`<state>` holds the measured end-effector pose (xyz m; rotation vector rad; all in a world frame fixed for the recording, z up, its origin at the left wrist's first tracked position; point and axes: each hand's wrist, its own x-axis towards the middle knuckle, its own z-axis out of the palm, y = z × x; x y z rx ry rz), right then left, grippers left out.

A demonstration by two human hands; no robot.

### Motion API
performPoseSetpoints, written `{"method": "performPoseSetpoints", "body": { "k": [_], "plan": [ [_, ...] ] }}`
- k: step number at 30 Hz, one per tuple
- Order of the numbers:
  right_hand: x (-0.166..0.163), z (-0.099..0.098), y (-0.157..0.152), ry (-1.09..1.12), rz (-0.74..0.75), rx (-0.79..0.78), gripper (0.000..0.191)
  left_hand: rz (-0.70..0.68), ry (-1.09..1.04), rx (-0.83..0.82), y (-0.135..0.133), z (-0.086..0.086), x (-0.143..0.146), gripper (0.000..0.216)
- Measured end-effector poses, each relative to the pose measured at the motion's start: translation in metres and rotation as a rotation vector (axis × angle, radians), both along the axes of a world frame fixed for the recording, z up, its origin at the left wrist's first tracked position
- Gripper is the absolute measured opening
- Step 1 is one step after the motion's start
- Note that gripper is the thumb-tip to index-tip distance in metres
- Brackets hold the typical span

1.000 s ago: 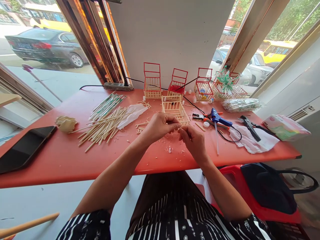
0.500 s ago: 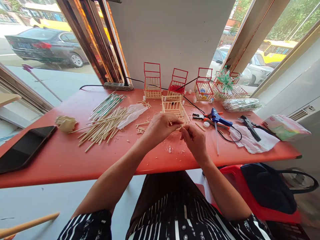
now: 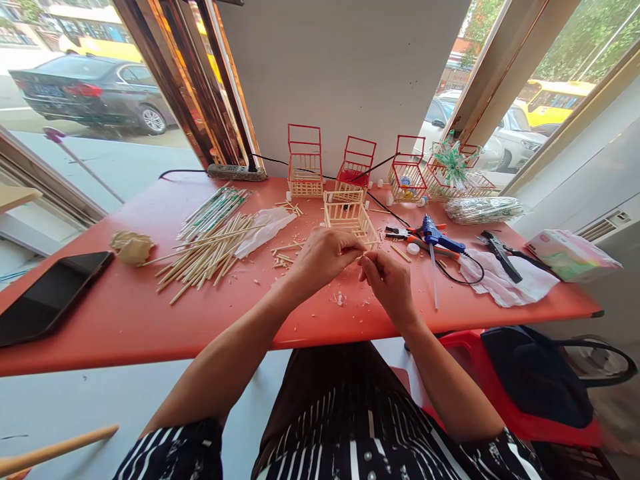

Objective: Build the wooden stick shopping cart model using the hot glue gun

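Note:
My left hand [image 3: 323,257] and my right hand [image 3: 387,283] meet fingertip to fingertip over the orange table [image 3: 125,313], both pinched closed on something small that I cannot make out. They hover just in front of an unpainted wooden stick basket [image 3: 349,217]. A pile of bare wooden sticks [image 3: 207,257] lies to the left of my left hand. A blue glue gun [image 3: 437,237] lies to the right of my right hand.
Several red-framed stick baskets [image 3: 305,163] stand along the wall at the back. A dark tablet [image 3: 47,297] lies at the left edge, black pliers [image 3: 500,253] on a white cloth at the right. A power strip [image 3: 237,173] sits at the back. A red stool [image 3: 500,393] holds a dark bag.
Both hands have shifted very slightly while staying pinched together near the basket. Nothing else on the table has moved.

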<state>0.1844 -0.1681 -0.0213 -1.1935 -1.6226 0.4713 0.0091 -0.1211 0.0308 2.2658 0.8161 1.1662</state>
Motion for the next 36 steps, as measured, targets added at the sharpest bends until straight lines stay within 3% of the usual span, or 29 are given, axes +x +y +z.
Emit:
{"method": "performPoseSetpoints", "body": {
  "k": [7,16,23,30,36],
  "plan": [
    [0.001,-0.001,0.0,0.005,0.005,-0.008,0.027,0.017,0.024,-0.057,0.002,-0.003,0.0,0.017],
    [0.007,0.004,0.001,0.171,-0.064,-0.009,0.031,0.13,-0.152,-0.151,0.013,0.005,-0.022,0.029],
    [0.018,0.007,0.007,0.378,-0.134,0.007,0.039,0.064,-0.172,-0.312,0.019,0.005,-0.024,0.038],
    [0.02,0.008,0.009,0.374,-0.159,0.014,0.041,0.038,-0.195,-0.423,0.021,0.003,-0.023,0.033],
    [0.023,0.015,0.007,0.315,-0.058,-0.037,0.05,0.067,-0.167,-0.399,0.019,0.009,-0.025,0.022]
  ]
}}
